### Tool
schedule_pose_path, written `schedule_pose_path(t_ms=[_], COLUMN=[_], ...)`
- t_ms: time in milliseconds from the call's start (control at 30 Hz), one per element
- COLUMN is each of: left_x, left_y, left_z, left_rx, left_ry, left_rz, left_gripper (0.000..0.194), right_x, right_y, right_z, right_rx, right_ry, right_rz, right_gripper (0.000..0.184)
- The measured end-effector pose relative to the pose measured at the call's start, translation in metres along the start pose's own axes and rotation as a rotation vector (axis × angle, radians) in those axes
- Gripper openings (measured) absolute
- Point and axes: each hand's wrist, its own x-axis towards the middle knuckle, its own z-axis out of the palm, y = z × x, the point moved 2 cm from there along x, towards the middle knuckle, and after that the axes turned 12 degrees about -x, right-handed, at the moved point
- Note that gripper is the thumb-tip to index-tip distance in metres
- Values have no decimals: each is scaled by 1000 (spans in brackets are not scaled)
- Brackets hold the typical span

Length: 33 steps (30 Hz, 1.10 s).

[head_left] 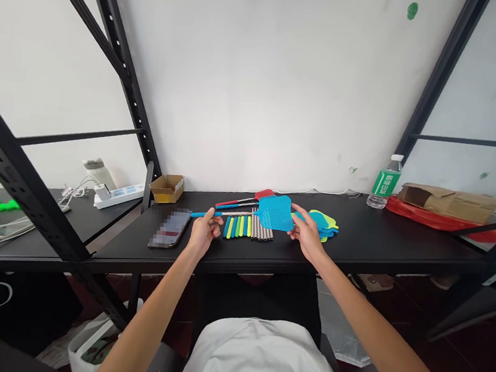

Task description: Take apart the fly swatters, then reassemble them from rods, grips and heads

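Note:
A blue fly swatter (275, 212) with a metal rod and blue grip is held level above the black table. My left hand (205, 227) pinches its blue handle, and my right hand (306, 232) grips the right edge of its mesh head. Below it lies a row of blue, yellow and green handle grips (237, 228), beside several grey metal tubes (263, 232). Behind it rests a red fly swatter (265, 194), partly covered. Loose blue and yellow swatter heads (328, 224) are stacked just right of my right hand.
A phone (171, 228) lies left of my left hand, with a small open cardboard box (166, 188) behind it. A water bottle (384, 183) stands at the right, near a red bag and cardboard (443, 206). Black metal uprights (123, 63) frame the table (347, 251).

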Motion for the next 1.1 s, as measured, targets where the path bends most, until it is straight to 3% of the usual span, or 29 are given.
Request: schedule_pose_path(t_ms=[200, 367, 633, 833, 967, 1100], left_x=[1, 0, 0, 0, -1, -1], left_y=[-1, 0, -1, -2, -1, 0], left_z=[-1, 0, 0, 1, 1, 0], left_rx=[5, -1, 76, 76, 67, 49], left_ry=[10, 13, -14, -22, -24, -38], left_rz=[-30, -32, -46, -44, -43, -37], left_gripper=[39, 40, 44, 44, 43, 40], right_x=[-3, 0, 0, 0, 2, 3], right_y=[-4, -2, -3, 1, 6, 7], right_z=[0, 0, 1, -2, -3, -2], right_rx=[46, 64, -7, -18, -7, 15], right_ry=[-58, -117, -31, 28, 113, 75], right_rz=[-28, -75, -30, -36, -6, 14], right_gripper=[70, 56, 60, 41, 40, 44])
